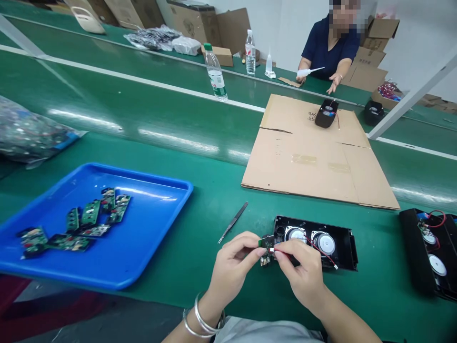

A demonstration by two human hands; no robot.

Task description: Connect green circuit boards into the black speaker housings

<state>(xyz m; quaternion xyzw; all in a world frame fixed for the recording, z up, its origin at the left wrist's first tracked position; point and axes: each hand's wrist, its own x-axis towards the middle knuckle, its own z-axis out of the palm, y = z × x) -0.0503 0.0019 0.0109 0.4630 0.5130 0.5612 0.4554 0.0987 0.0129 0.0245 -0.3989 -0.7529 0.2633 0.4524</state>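
Observation:
My left hand pinches a small green circuit board in front of me. Between the thumb and fingertips of my right hand is a white wire connector on red and black wires, held against the board's edge; whether it is seated cannot be seen. Just behind my hands lies an open black speaker housing with two round white-backed speakers. A second red and black wire with a white plug hangs over it. Tweezers rest on the green table to the left.
A blue tray with several circuit boards sits left. Another housing stands right. Beyond are a flat cardboard sheet holding a housing, a bottle and a person across the line. A bag lies far left.

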